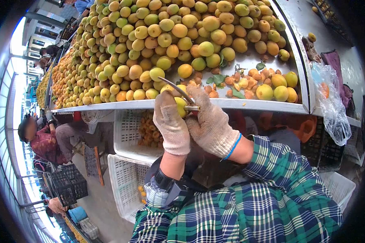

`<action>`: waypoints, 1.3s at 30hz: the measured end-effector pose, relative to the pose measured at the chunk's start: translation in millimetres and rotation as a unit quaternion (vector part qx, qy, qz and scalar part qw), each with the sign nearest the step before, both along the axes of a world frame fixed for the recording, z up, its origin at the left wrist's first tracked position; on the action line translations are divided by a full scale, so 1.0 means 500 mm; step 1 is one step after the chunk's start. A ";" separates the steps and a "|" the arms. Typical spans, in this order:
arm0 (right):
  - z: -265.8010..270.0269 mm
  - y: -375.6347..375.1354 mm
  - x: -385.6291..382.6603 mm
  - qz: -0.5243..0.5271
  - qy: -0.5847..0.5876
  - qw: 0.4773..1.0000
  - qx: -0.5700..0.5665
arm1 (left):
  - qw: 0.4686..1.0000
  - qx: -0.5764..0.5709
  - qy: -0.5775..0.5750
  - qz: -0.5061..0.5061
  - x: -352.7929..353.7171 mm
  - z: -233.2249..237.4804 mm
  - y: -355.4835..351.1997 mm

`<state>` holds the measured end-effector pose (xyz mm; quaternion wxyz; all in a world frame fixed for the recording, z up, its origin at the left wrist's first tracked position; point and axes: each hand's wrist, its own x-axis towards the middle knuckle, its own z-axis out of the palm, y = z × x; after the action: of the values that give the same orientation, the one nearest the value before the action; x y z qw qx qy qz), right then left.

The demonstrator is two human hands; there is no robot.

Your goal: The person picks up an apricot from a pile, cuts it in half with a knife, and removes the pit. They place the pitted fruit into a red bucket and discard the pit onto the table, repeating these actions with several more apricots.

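My left hand (171, 123), in a pale work glove, is closed around a yellow-green apricot (181, 107) just past the metal table's near edge. My right hand (212, 123), gloved too with a blue cuff edge, grips a curved knife (175, 87). Its thin blade points up and left above the apricot. A short metal end (192, 108) pokes out of the right fist and touches or nearly touches the fruit. The two hands meet, and much of the tool's handle is hidden by the fingers. Behind them lies a large heap of apricots (154, 30).
A metal rim (267, 106) borders the table. Orange pits or fruit pieces (247, 81) and leaves lie on it. Below stand white crates (123, 182), one holding orange pieces (149, 131). A plastic bag (332, 103) hangs at right. Another person (44, 141) sits at left near black crates (67, 184).
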<state>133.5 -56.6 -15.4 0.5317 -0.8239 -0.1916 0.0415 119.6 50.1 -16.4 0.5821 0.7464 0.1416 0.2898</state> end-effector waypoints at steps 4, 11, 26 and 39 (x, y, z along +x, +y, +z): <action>0.014 0.000 0.012 0.062 0.067 0.994 0.053 | 0.961 -0.259 0.054 -0.082 -0.001 0.029 0.008; 0.097 -0.028 0.031 0.197 0.389 0.883 0.174 | 0.866 -0.485 0.073 -0.101 0.003 0.044 0.035; 0.022 -0.012 0.002 0.075 -0.017 0.993 -0.085 | 0.851 -0.521 0.073 0.010 0.021 0.060 0.014; -0.003 0.003 -0.003 0.056 -0.028 0.997 -0.053 | 0.925 -0.378 0.019 -0.027 0.009 0.033 -0.008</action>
<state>131.8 -55.3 -16.7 0.4783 -0.8399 -0.2496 0.0586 123.9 46.3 -0.2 0.8260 0.4798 0.2312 0.1849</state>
